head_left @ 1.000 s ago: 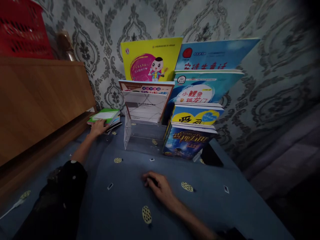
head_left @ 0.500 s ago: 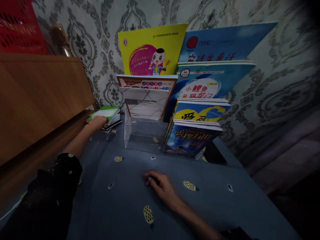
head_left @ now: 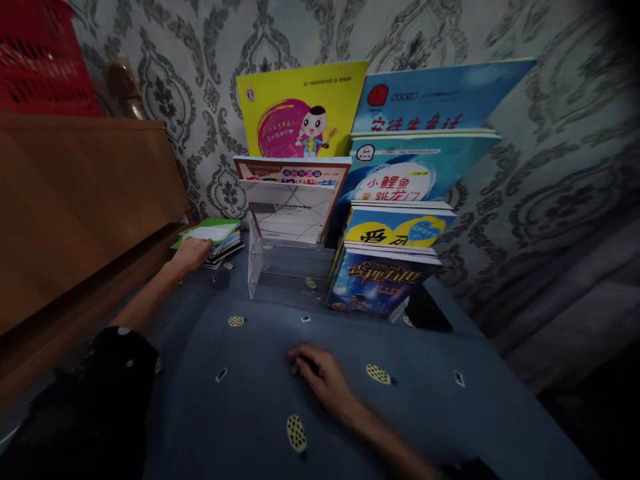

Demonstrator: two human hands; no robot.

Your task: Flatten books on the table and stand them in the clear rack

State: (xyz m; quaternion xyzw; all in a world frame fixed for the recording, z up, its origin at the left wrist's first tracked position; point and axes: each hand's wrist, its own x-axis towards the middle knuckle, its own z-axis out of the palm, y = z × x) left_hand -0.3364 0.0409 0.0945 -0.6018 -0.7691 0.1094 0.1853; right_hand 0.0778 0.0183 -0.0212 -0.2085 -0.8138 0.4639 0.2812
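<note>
My left hand (head_left: 194,253) reaches to the far left of the table. Its fingers are bent over the near edge of a green-covered book (head_left: 227,224) on top of a small stack, and part of the grip is hidden. My right hand (head_left: 323,377) rests on the blue tablecloth with its fingers loosely curled and nothing seen in them. Beyond it stands a clear acrylic book rack (head_left: 254,277). Upright in the rack's tiers are a yellow book (head_left: 345,100), a white-covered booklet (head_left: 290,210) and several blue books, including a dark blue one (head_left: 375,283) in front.
A wooden cabinet (head_left: 85,200) borders the table on the left, with a red plastic basket (head_left: 45,73) on top. Right of the rack lies a flat black object (head_left: 430,310). Patterned wallpaper (head_left: 220,107) rises close behind the books.
My left hand has slid slightly toward me along the near edge of the green book. My right hand stays in place. The view has shifted a little.
</note>
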